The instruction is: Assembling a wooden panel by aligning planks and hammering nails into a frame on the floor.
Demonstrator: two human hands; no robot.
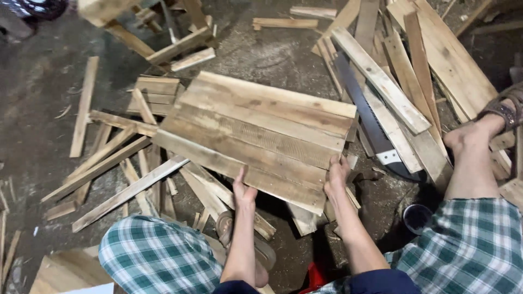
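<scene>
Gripping near edge of brown slatted wooden panel (256,136): left hand (243,193), right hand (336,177) both clamped on it; next calls for steady lift.

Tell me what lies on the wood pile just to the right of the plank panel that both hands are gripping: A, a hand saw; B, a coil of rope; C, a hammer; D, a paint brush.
A: a hand saw with a long dark toothed blade lies across the loose boards, right of the plank panel that the left hand and right hand grip by its near edge.
</scene>
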